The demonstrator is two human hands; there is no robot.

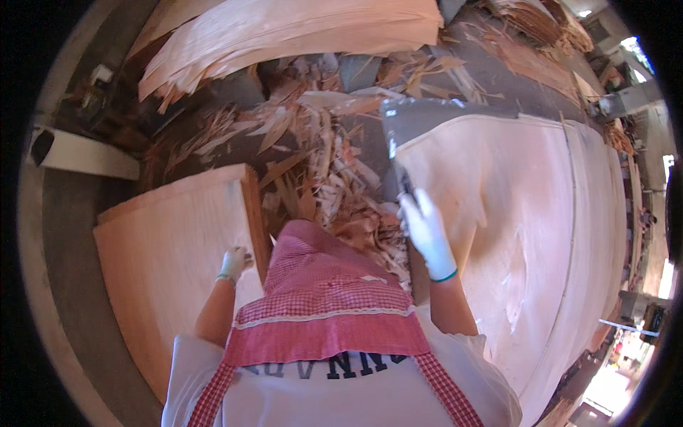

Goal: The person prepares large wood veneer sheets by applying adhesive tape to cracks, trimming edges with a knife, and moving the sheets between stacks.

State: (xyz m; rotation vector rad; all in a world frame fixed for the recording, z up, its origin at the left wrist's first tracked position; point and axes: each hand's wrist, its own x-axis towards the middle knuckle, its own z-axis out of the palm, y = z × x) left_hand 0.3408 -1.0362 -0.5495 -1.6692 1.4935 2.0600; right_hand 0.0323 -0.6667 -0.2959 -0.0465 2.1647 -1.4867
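In a white glove with a teal cuff, my right hand [429,235] is closed round the dark handle of a knife [405,179]. Its blade points away from me and is hard to make out against the sheet edge. Under and beside that hand lies a stack of pale wood veneer sheets [530,206], the top one wavy with a torn, folded edge. My left hand [235,263], gloved too, is over a squared stack of wood panels [171,249] near its right edge. Its fingers are curled, and whatever they may hold is hidden.
Veneer scraps [324,153] heap on the floor between the stacks. Across the far side lies another thick veneer pile [299,35]. A pale beam [92,154] juts in at the left. My pink checked apron [324,285] hangs between the two stacks.
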